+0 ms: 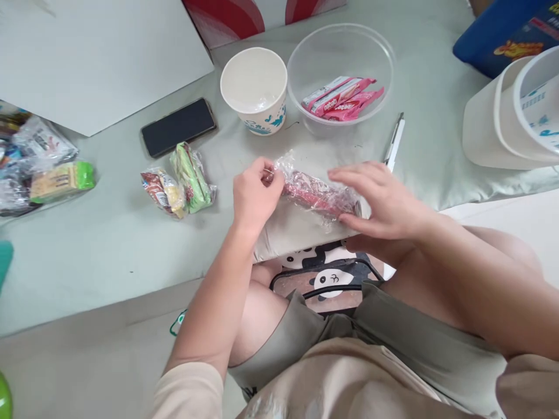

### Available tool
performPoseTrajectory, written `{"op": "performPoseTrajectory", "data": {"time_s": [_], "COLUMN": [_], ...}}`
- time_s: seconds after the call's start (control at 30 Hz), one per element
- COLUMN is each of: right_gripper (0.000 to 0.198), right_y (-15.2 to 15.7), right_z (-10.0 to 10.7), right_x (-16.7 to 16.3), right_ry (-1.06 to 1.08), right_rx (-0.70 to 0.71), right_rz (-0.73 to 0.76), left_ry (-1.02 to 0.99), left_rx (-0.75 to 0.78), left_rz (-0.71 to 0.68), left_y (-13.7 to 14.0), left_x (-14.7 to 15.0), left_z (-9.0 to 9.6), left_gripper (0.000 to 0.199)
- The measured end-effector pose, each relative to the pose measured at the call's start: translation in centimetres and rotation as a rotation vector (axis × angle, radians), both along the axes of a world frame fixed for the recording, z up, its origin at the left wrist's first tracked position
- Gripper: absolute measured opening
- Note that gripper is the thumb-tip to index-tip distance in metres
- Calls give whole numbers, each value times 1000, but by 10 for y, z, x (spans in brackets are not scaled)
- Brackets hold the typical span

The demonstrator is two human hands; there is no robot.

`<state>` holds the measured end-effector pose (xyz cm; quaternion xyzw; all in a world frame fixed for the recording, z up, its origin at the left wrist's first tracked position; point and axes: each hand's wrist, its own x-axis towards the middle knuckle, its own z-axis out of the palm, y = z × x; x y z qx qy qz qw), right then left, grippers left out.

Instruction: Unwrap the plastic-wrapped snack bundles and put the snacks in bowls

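Observation:
A pink and dark red packet in crinkled clear plastic [312,195] lies on the cloth near the front edge. At its left end, my left hand [258,189] pinches the gathered plastic, thumb against fingers. Around the packet's right end, my right hand [384,201] has its fingers stretched out and the thumb spread apart. The thumb is close to the wrapping; whether it touches is hard to tell. Behind the packet are a white paper tub [255,87] with a blue-green pattern and a clear plastic bowl [301,119] holding several pink snack packets [343,99].
Left of my left hand lie a green snack packet [192,177], a brown and yellow one [163,192] and a black phone [179,127]. A bag of mixed snacks [41,163] is at far left. A white pen [395,142] and white buckets [484,122] are on the right.

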<state>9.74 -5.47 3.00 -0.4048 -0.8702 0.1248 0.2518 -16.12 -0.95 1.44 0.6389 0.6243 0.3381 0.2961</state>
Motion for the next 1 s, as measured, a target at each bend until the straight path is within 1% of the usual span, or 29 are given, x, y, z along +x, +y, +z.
{"op": "performPoseTrajectory", "data": {"time_s": [0.03, 0.1, 0.23, 0.37, 0.47, 0.57, 0.6, 0.63, 0.7, 0.77, 0.8, 0.83, 0.9, 0.97, 1.0], "right_gripper": [43, 32, 17, 17, 20, 18, 16, 18, 26, 17, 15, 18, 24, 24, 24], "right_y": [-2, -4, 3, 12, 15, 12, 11, 11, 10, 11, 11, 12, 14, 17, 18], "right_z": [0, -1, -2, -4, -6, -8, -9, -9, -9, -8, -6, -4, 2, 6, 8], "right_x": [-4, -5, 11, 28, 39, 48, 49, 50, 49, 44, 41, 38, 30, 23, 19], "right_ry": [-32, -66, -4, -28, -105, -151, -155, -153, -137, -96, -58, -9, 121, 250, 295], "right_rx": [-15, -18, 62, 66, 24, 13, 24, 34, 26, -2, -4, 0, 28, 47, 39], "right_rz": [17, -2, -79, -137, -177, -241, -260, -266, -240, -203, -198, -205, -249, -332, -394], "left_ry": [-10, -10, 2, 27, 73, 104, 105, 108, 128, 178, 207, 235, 302, 369, 398], "left_rx": [-2, 5, 30, 26, 18, 109, 164, 220, 296, 288, 257, 223, 175, 181, 204], "left_rz": [9, 40, 129, 200, 200, 206, 180, 117, -109, -357, -444, -502, -575, -610, -608], "left_y": [1, 3, 10, 16, 17, 15, 14, 13, 9, 4, 0, -3, -10, -15, -16], "left_x": [-3, -10, -28, -39, -41, -42, -43, -44, -45, -43, -40, -37, -29, -21, -17], "left_z": [-1, -1, 1, 3, 3, 4, 5, 7, 12, 17, 20, 22, 25, 26, 26], "left_gripper": [6, 7, 14, 18, 18, 16, 15, 15, 18, 31, 38, 43, 52, 58, 57]}}
